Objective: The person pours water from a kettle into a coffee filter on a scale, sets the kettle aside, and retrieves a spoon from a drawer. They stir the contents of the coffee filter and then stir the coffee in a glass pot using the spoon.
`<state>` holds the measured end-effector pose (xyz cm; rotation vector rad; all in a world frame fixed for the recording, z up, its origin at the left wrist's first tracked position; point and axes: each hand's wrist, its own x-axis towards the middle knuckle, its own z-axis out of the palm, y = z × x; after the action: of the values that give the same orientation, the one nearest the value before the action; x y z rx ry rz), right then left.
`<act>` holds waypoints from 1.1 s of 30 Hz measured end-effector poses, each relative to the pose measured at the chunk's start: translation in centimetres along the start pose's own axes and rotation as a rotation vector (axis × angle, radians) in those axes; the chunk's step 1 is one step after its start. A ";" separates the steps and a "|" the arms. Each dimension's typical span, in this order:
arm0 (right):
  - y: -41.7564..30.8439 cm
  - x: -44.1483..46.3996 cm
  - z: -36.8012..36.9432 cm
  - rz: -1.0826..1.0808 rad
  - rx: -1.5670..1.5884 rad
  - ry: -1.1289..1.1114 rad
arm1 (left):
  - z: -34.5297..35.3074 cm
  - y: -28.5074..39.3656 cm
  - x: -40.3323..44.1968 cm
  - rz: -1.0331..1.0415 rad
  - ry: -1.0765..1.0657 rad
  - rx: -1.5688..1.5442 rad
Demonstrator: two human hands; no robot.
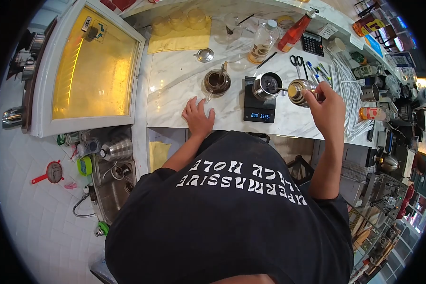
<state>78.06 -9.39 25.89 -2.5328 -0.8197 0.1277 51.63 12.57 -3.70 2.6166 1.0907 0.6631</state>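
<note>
My right hand (325, 102) grips a small metal gooseneck kettle (300, 92). The kettle is tilted, its spout over the rim of a metal cup (267, 86) with dark contents. That cup stands on a black digital scale (252, 112) whose blue display lights up with digits, seemingly 354.5. Palm down on the marble counter, my left hand (199, 117) lies with fingers spread. Just beyond its fingertips is a round glass vessel (216, 84) holding something dark, with a spoon-like handle sticking up. A round metal lid (205, 55) lies farther back.
Behind the scale stand a clear bottle (263, 42) and a red bottle (296, 32). Scissors (297, 64), pens and many wrapped straws (348, 94) lie right of the kettle. Upturned glasses rest on a yellow cloth (175, 45). An open fridge door (132, 71) borders the left side.
</note>
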 end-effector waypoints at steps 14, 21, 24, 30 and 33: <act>0.5 1.3 -0.3 0.006 -0.032 0.061 | 0.1 -0.3 -0.1 0.009 0.002 -0.009; 0.5 0.4 -0.3 0.022 -0.066 0.022 | 0.3 -0.4 -0.1 0.013 0.013 -0.014; -0.1 0.4 0.0 0.000 -0.046 0.000 | 0.2 -0.4 -0.1 0.019 0.019 -0.017; -0.2 1.4 1.4 -0.048 -0.044 0.060 | -0.1 -0.1 -0.1 0.016 0.013 -0.012; -0.6 1.7 1.3 -0.009 -0.073 0.051 | 0.0 -0.2 -0.1 0.012 0.012 -0.015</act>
<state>78.90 -7.48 25.11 -2.5892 -0.8300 0.0303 51.44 12.66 -3.82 2.6119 1.0694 0.6879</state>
